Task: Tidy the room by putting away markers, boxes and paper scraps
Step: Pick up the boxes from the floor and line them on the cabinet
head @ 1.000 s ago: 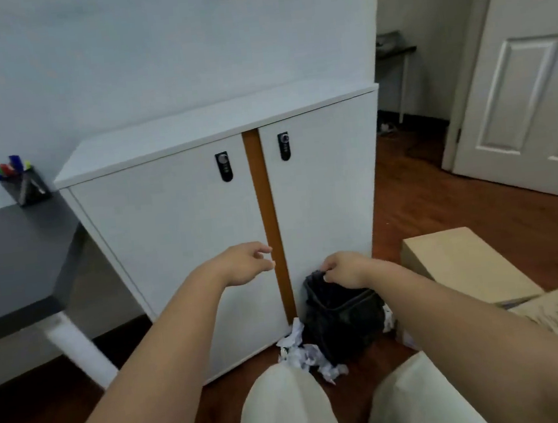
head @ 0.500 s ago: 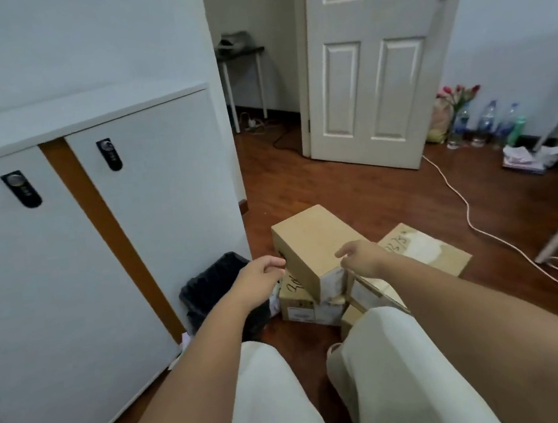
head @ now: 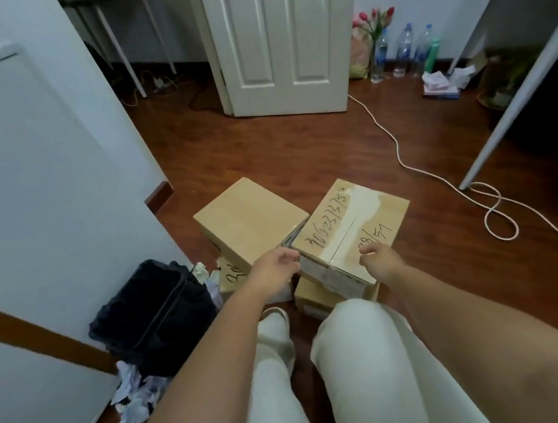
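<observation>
Since half a second earlier, both hands have been shifted from the plain box (head: 251, 219) onto the taped box (head: 351, 224) at 12 o'clock. The black bin (head: 157, 313) at 9 o'clock is ringed by paper scraps (head: 135, 398). The left hand (head: 273, 268) and right hand (head: 379, 259) are seen loosely curled at its near corners; a firm grip cannot be told.

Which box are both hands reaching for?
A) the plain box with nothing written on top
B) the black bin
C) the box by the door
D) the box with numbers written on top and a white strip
D: the left hand and the right hand sit at the near edge of the box with handwritten numbers, one at each corner; the plain box lies to its left.
</observation>
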Demonstrator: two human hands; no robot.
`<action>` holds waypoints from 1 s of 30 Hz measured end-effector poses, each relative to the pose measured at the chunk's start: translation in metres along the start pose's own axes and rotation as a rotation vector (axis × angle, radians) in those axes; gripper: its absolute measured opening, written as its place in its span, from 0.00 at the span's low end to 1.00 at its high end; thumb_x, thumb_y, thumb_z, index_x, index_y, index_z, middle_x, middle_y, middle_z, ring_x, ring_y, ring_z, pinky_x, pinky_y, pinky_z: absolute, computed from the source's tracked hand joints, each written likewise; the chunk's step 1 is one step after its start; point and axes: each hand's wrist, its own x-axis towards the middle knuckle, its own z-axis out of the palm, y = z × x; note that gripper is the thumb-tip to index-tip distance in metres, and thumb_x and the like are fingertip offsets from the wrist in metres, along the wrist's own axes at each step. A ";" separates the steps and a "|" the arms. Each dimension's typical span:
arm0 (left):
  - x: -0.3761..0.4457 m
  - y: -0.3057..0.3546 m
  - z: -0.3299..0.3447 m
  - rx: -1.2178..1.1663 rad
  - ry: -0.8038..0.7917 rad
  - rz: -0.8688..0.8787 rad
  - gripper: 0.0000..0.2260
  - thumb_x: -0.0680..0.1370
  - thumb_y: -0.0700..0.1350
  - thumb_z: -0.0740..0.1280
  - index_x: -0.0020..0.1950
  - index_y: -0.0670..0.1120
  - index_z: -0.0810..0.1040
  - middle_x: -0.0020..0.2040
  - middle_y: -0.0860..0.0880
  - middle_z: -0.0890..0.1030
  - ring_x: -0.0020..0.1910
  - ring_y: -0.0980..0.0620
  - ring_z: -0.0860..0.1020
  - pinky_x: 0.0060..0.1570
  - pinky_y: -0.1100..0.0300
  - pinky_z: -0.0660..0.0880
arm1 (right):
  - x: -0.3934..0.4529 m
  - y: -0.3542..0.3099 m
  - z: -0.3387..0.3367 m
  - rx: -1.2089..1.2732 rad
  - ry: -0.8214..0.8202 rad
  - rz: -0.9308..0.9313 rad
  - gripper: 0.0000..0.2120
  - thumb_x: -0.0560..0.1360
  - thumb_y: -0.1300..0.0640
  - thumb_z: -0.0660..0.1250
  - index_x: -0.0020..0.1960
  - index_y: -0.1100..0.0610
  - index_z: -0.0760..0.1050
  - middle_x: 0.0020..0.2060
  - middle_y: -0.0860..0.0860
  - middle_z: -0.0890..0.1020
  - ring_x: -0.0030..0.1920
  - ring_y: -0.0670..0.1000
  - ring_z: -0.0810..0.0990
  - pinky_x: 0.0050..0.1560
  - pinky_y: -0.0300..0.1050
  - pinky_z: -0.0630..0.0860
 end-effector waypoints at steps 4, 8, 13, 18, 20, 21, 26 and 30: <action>0.051 -0.003 0.013 0.002 -0.009 -0.044 0.13 0.78 0.44 0.66 0.64 0.48 0.77 0.58 0.52 0.78 0.57 0.53 0.75 0.63 0.55 0.72 | 0.033 0.018 0.002 0.034 0.012 0.109 0.18 0.75 0.58 0.63 0.64 0.55 0.74 0.60 0.57 0.78 0.50 0.56 0.77 0.50 0.43 0.73; 0.096 -0.011 0.032 0.034 -0.041 -0.090 0.18 0.79 0.45 0.66 0.69 0.45 0.73 0.65 0.48 0.77 0.64 0.49 0.74 0.62 0.56 0.71 | 0.062 0.040 0.005 0.015 0.046 0.181 0.21 0.72 0.56 0.63 0.65 0.56 0.73 0.63 0.58 0.77 0.62 0.59 0.76 0.64 0.51 0.74; 0.136 -0.023 0.056 0.032 -0.037 -0.140 0.25 0.78 0.44 0.67 0.74 0.44 0.66 0.66 0.46 0.75 0.62 0.48 0.74 0.59 0.56 0.72 | 0.114 0.094 0.014 0.134 0.028 0.259 0.33 0.59 0.44 0.70 0.61 0.57 0.71 0.57 0.54 0.81 0.56 0.57 0.80 0.59 0.56 0.78; 0.164 -0.038 0.068 -0.052 -0.059 -0.194 0.24 0.77 0.44 0.68 0.71 0.47 0.67 0.61 0.49 0.76 0.63 0.45 0.74 0.63 0.45 0.73 | 0.101 0.094 0.022 0.370 -0.103 0.287 0.35 0.59 0.39 0.78 0.60 0.55 0.74 0.56 0.49 0.82 0.53 0.51 0.81 0.50 0.49 0.79; 0.173 -0.041 0.069 -0.122 -0.060 -0.233 0.32 0.75 0.48 0.71 0.75 0.48 0.60 0.68 0.47 0.72 0.66 0.45 0.71 0.65 0.44 0.71 | 0.090 0.079 0.021 0.419 -0.168 0.308 0.23 0.70 0.44 0.73 0.61 0.48 0.69 0.52 0.44 0.79 0.50 0.47 0.78 0.41 0.42 0.72; 0.178 -0.046 0.073 -0.148 -0.047 -0.264 0.37 0.72 0.51 0.72 0.77 0.49 0.57 0.72 0.47 0.68 0.68 0.44 0.70 0.66 0.43 0.70 | 0.092 0.080 0.022 0.447 -0.185 0.317 0.23 0.72 0.46 0.72 0.62 0.46 0.66 0.52 0.44 0.78 0.50 0.48 0.77 0.41 0.43 0.72; 0.205 -0.081 0.100 -0.170 -0.036 -0.414 0.25 0.61 0.65 0.75 0.55 0.69 0.69 0.65 0.50 0.68 0.64 0.43 0.73 0.64 0.43 0.72 | 0.096 0.075 0.017 0.659 -0.011 0.327 0.23 0.71 0.58 0.75 0.61 0.48 0.69 0.51 0.46 0.81 0.47 0.50 0.80 0.40 0.49 0.78; 0.174 -0.040 0.111 -0.426 -0.057 -0.352 0.25 0.72 0.49 0.74 0.62 0.60 0.64 0.61 0.52 0.69 0.60 0.47 0.72 0.61 0.37 0.72 | 0.095 0.078 0.001 0.712 0.154 0.292 0.26 0.69 0.62 0.76 0.64 0.53 0.73 0.56 0.53 0.83 0.52 0.56 0.82 0.49 0.56 0.81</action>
